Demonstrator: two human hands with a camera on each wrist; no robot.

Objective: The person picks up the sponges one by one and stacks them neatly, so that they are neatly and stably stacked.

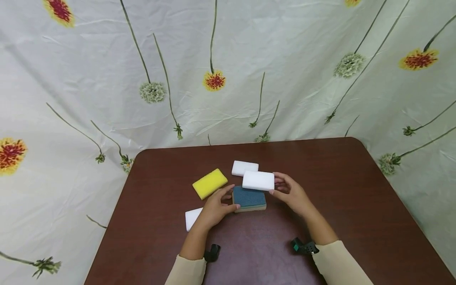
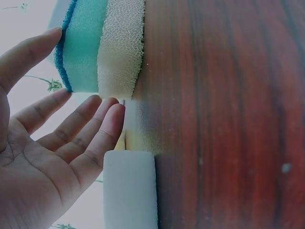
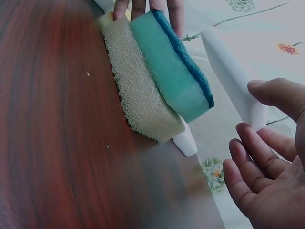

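Observation:
My right hand (image 1: 293, 196) pinches a white sponge block (image 1: 259, 181) by its right end, thumb on the near side and fingers behind. The block is held above a scrub sponge (image 1: 249, 196) with a dark blue scouring top and green foam body. That scrub sponge lies on a coarse beige sponge (image 3: 138, 86), slightly askew to it in the right wrist view. At the left end of this pile is my left hand (image 1: 213, 211), its thumb and index fingertips gripping the scrub sponge at its blue layer. Its other fingers extend beside the beige sponge.
A yellow sponge (image 1: 210, 183) lies to the left behind my left hand. One more white block (image 1: 244, 167) is farther back, partly covered by the held one. Another white block (image 1: 193, 217) sits left of my left wrist. A flowered cloth (image 1: 228, 47) hangs behind the brown table (image 1: 160, 253).

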